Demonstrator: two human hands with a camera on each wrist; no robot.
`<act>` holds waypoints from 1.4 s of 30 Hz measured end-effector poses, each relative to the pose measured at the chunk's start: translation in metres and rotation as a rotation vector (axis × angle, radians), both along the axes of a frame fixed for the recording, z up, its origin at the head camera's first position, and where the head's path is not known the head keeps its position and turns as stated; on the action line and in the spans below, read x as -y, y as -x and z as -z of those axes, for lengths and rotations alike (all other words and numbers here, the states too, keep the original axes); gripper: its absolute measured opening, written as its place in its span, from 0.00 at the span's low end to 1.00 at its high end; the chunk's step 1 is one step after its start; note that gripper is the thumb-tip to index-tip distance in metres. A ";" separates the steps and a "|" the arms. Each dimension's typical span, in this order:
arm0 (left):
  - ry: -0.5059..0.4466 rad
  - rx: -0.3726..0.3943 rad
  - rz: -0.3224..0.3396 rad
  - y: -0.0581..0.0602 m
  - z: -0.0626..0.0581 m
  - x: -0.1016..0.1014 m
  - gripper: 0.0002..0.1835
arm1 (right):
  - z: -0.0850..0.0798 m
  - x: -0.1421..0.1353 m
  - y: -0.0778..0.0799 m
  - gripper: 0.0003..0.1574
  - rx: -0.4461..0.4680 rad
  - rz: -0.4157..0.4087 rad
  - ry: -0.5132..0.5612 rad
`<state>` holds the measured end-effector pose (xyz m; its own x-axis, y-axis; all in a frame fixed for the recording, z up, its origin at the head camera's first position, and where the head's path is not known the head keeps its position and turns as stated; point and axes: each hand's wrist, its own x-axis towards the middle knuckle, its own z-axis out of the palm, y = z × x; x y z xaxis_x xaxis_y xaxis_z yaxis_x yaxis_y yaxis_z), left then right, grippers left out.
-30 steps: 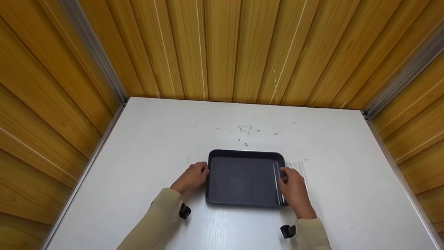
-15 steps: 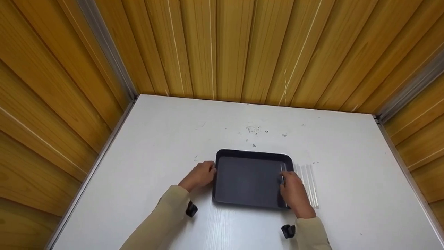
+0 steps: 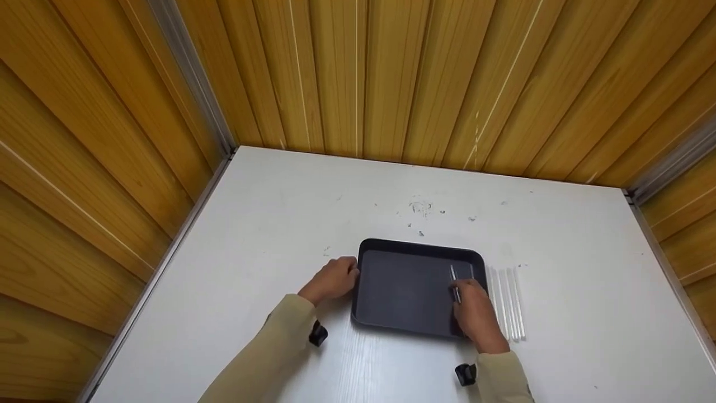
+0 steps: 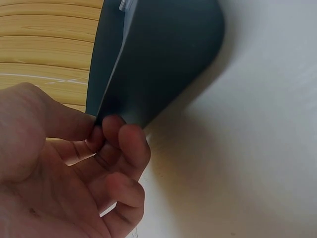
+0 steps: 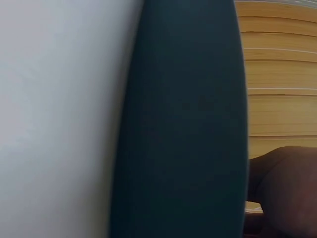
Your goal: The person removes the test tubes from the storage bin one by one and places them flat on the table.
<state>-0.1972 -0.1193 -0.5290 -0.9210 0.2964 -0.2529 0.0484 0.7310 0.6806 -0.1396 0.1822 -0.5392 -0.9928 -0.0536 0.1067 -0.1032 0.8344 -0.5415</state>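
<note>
A dark grey rectangular tray [image 3: 403, 291] lies on the white table. My left hand [image 3: 334, 278] pinches the tray's left rim; in the left wrist view, the thumb and index finger of that hand [image 4: 79, 148] meet on the thin wall. Over the tray's right side, my right hand [image 3: 475, 313] holds a slim clear rod [image 3: 453, 274], tilted, its lower part partly hidden by the fingers. A second clear strip [image 3: 471, 271] shows near the tray's right wall. In the right wrist view, the tray wall [image 5: 183, 119] covers most of the hand's work.
Several clear rods [image 3: 509, 305] lie side by side on the table, just right of the tray. Wood-patterned panels [image 3: 380, 78] enclose the back and both sides. Dark scuff marks [image 3: 419, 207] show on the white tabletop [image 3: 291, 212] behind the tray.
The head view has turned, shifting the scene rightward. Relative to the tray, my right hand has moved left with the rod, which now tilts. More of the rods beside the tray show.
</note>
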 end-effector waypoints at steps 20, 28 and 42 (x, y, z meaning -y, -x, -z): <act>-0.011 0.003 0.045 0.002 0.002 -0.019 0.12 | 0.000 -0.014 -0.008 0.22 -0.022 0.049 0.058; -0.014 0.002 0.039 0.003 0.004 -0.015 0.13 | -0.009 -0.017 -0.010 0.22 -0.025 0.088 0.105; -0.037 -0.007 0.018 0.000 0.001 0.003 0.11 | -0.023 -0.032 -0.012 0.25 0.005 0.174 0.183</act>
